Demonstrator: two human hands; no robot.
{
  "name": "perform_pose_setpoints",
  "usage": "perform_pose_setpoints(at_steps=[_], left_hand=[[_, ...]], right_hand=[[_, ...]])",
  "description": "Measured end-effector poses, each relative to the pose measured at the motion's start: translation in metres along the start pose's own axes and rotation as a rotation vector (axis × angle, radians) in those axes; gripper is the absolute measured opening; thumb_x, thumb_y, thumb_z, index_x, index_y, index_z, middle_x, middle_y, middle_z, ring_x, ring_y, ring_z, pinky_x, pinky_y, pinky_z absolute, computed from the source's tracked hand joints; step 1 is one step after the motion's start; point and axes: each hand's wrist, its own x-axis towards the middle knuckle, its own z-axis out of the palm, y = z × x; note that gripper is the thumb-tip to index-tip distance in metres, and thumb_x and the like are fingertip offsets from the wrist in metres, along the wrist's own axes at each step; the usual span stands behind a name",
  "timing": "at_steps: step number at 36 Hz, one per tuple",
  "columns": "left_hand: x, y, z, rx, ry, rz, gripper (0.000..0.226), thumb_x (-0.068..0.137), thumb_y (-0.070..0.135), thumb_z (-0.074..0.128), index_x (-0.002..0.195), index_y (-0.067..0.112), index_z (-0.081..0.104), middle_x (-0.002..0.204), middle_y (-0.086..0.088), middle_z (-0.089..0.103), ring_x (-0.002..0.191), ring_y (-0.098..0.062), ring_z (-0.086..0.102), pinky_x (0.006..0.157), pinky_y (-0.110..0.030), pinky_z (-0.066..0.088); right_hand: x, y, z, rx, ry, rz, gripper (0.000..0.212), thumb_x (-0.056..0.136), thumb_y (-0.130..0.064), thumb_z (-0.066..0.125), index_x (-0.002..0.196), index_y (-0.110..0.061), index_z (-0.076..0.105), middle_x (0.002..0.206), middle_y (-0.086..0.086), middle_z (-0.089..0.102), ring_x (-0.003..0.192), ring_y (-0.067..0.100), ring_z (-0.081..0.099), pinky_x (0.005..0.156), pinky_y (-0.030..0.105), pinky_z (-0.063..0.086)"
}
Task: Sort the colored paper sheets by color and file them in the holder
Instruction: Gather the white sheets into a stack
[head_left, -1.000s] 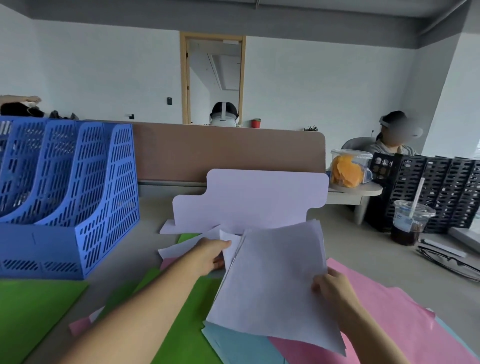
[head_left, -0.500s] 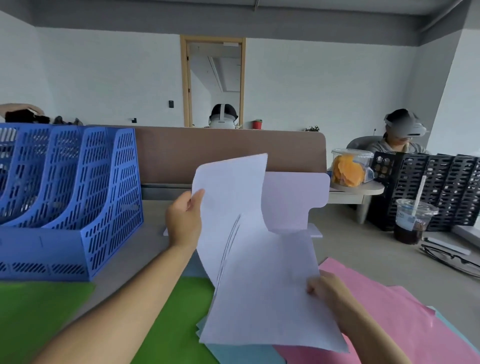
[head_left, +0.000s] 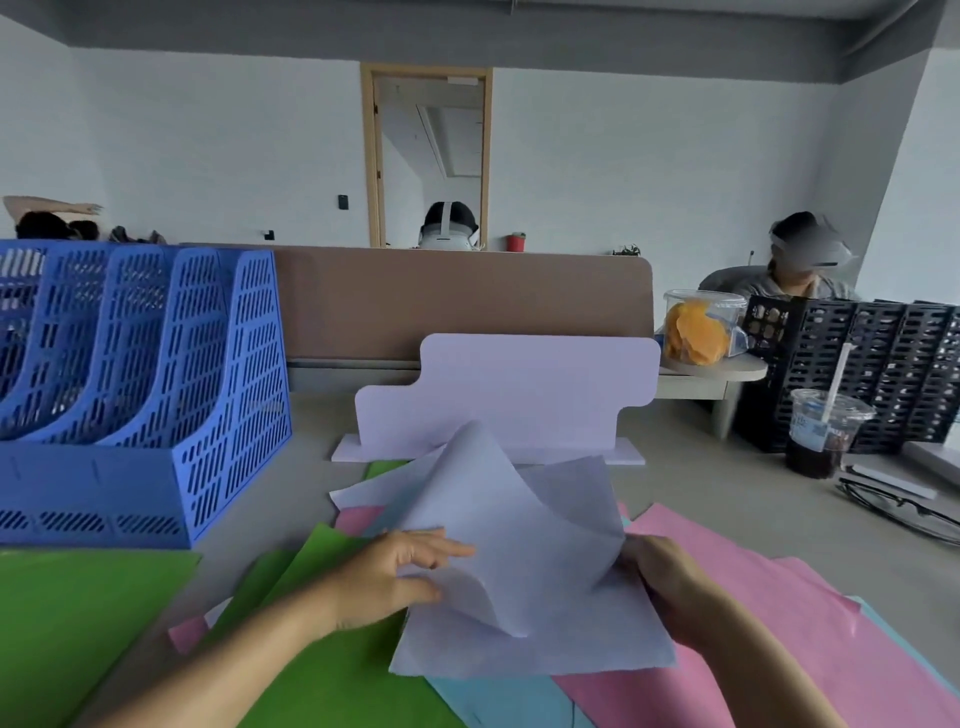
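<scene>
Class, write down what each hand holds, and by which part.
The right hand grips the white sheets by their right edge; the left hand touches their left edge with straight fingers.

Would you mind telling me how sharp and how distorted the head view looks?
Head view: the wide-angle lens bends the ceiling beam and leans the right wall; the left hand and the lifted white sheet are softly blurred; light is even, without glare.
</scene>
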Motion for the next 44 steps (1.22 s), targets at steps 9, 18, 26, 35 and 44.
perform_pose_setpoints(at_steps=[9,18,26,35,44], left_hand=[[-0.001,0.016,0.002,0.02,-0.213,0.049,0.023,0.068,0.025,0.05,0.06,0.017,0.07,0.128,0.028,0.058,0.137,0.013,0.025,0.115,-0.04,-0.019],[0.021,0.012,0.011,-0.174,0.035,-0.052,0.047,0.076,0.028,0.032,0.079,0.044,0.076,0.139,0.027,0.044,0.144,0.001,0.018,0.12,-0.038,-0.005],[0.017,0.021,-0.004,-0.585,0.55,-0.34,0.061,0.087,0.024,0.068,0.142,0.027,0.04,0.142,0.01,0.044,0.133,-0.015,0.04,0.109,-0.032,0.029],[-0.005,0.07,-0.027,-0.737,0.642,-0.021,0.018,0.092,0.011,0.061,0.108,0.014,0.07,0.108,0.001,0.074,0.107,-0.019,0.067,0.098,-0.036,0.048],[-0.037,0.104,-0.061,-0.735,0.722,0.181,0.026,0.073,0.014,0.079,0.097,0.022,0.074,0.102,0.0,0.075,0.094,-0.015,0.072,0.073,-0.023,0.057]], right_hand=[[0.001,-0.001,-0.001,-0.011,-0.096,0.059,0.038,0.094,-0.036,0.058,0.098,-0.001,0.072,0.093,0.017,0.074,0.082,0.034,0.072,0.077,0.04,0.054],[-0.001,0.003,0.001,-0.034,-0.155,-0.155,0.051,0.061,-0.001,0.069,0.111,0.008,0.064,0.104,0.021,0.072,0.092,0.036,0.071,0.07,0.035,0.058],[-0.009,-0.008,0.016,0.072,-0.007,-0.25,0.019,0.095,-0.011,0.057,0.109,-0.001,0.066,0.102,0.014,0.074,0.093,0.032,0.072,0.078,0.038,0.058],[-0.04,-0.042,0.049,0.085,0.099,-0.529,0.025,0.096,-0.031,0.056,0.103,-0.011,0.07,0.097,0.002,0.076,0.088,0.018,0.073,0.068,0.026,0.057],[-0.076,-0.091,0.074,0.119,-0.008,-0.697,0.027,0.085,-0.032,0.066,0.106,-0.015,0.07,0.103,0.004,0.075,0.097,0.025,0.071,0.086,0.042,0.054]])
